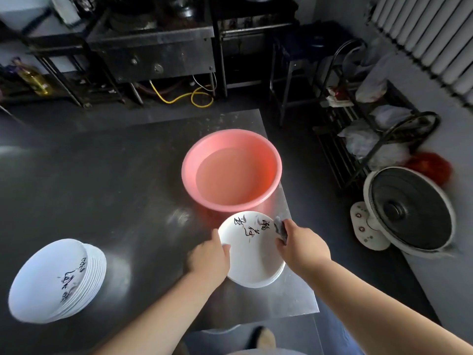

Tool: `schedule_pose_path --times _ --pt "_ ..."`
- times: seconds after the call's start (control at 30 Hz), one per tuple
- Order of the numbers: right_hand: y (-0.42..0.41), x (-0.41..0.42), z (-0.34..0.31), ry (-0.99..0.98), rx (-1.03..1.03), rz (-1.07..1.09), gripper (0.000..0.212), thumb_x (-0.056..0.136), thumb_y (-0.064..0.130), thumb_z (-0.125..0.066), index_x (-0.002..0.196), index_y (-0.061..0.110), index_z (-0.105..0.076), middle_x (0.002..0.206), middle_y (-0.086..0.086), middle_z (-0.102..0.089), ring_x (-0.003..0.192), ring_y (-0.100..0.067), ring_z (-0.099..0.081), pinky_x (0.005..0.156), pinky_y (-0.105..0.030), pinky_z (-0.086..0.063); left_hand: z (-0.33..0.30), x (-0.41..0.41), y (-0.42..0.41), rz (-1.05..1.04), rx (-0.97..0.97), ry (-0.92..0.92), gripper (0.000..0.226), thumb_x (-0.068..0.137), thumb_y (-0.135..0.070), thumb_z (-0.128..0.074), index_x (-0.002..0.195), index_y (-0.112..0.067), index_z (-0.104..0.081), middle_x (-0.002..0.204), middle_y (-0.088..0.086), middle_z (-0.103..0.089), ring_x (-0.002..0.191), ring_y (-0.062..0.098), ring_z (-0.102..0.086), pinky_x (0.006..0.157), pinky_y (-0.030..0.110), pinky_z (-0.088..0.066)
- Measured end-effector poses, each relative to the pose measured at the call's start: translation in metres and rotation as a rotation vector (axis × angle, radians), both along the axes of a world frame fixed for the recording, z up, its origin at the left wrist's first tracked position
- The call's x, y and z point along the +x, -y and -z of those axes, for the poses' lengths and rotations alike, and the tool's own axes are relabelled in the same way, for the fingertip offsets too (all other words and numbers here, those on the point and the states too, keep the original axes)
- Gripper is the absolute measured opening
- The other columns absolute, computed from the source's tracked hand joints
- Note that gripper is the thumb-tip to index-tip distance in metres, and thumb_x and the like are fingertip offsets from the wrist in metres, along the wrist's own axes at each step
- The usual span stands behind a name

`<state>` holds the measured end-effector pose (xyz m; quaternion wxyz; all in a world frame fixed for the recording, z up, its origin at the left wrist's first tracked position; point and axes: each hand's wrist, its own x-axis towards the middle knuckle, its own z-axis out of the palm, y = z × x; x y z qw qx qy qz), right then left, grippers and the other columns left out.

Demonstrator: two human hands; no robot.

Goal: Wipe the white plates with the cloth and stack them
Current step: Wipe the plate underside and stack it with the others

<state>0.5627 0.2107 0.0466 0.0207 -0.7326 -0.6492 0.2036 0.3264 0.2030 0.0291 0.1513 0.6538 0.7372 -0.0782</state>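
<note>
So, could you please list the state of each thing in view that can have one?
Left hand: grips the near-left rim of the top plate.
Right hand: pinches the cloth against the plate's right rim.
Cloth: bunched up.
Top plate: face up on a short pile.
Plate stack: leaning, untouched.
Pink basin: upright, holds water.
Fan: on the floor, tilted up.

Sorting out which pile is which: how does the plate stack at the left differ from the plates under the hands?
The left stack is taller, leans, and lies untouched. The near stack is low, beside the pink basin; the left hand holds its rim, and the right hand grips a cloth there. Both are white with dark lettering.
</note>
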Motion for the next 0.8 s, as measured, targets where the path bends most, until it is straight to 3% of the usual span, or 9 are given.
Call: schedule_pose_path --times 0.17,0.3,0.43,0.53,0.67,0.8 --pt "-0.005 0.005 -0.013 0.169 -0.002 -0.027 0.032 0.089 0.063 -0.051 0.093 0.034 -0.039 0.071 0.009 -0.052 0.058 -0.014 -0.051 0.049 -0.027 -0.036 0.005 -0.003 -0.001 0.029 0.006 0.001 0.037 0.106 -0.050 -0.041 0.130 -0.022 -0.039 0.109 0.002 -0.072 0.101 0.029 -0.072 0.070 0.036 -0.043" --pt "-0.008 0.000 -0.030 0.239 0.052 -0.036 0.039 0.088 0.074 -0.047 0.106 0.040 -0.051 0.076 0.012 -0.047 0.063 -0.015 -0.055 0.048 -0.027 -0.034 0.005 -0.011 -0.003 0.106 0.006 0.023 0.041 0.105 -0.053 -0.040 0.132 -0.023 -0.040 0.110 0.001 -0.072 0.102 0.029 -0.072 0.071 0.037 -0.042" --pt "-0.013 -0.035 -0.045 0.234 0.108 -0.092 0.049 0.086 0.080 -0.042 0.109 0.038 -0.054 0.076 0.013 -0.044 0.068 -0.016 -0.057 0.049 -0.026 -0.036 -0.009 -0.039 -0.012 0.158 0.033 0.026 0.054 0.104 -0.060 -0.036 0.146 -0.026 -0.037 0.117 0.002 -0.072 0.108 0.030 -0.070 0.078 0.039 -0.047" --pt "-0.021 -0.077 -0.048 0.174 0.143 -0.154 0.051 0.085 0.080 -0.039 0.113 0.040 -0.055 0.077 0.016 -0.049 0.074 -0.013 -0.059 0.051 -0.026 -0.039 -0.026 -0.089 -0.018 0.130 0.070 0.036 0.055 0.103 -0.061 -0.036 0.148 -0.028 -0.039 0.118 0.002 -0.072 0.109 0.029 -0.070 0.081 0.039 -0.049" --pt "-0.036 -0.151 -0.047 0.091 0.166 -0.275 0.066 0.083 0.084 -0.030 0.119 0.037 -0.059 0.105 0.010 -0.072 0.091 -0.019 -0.070 0.068 -0.033 -0.054 -0.045 -0.184 -0.013 0.025 0.116 0.014 0.049 0.101 -0.060 -0.040 0.140 -0.031 -0.046 0.103 0.001 -0.074 0.099 0.029 -0.071 0.071 0.035 -0.045" --pt "-0.047 -0.239 -0.045 0.081 0.160 -0.448 0.066 0.093 0.081 -0.034 0.134 0.036 -0.061 0.121 0.007 -0.072 0.104 -0.022 -0.071 0.077 -0.032 -0.052 -0.053 -0.285 0.009 -0.122 0.113 -0.030 0.048 0.102 -0.059 -0.040 0.141 -0.032 -0.047 0.104 -0.001 -0.073 0.099 0.027 -0.071 0.072 0.033 -0.053"
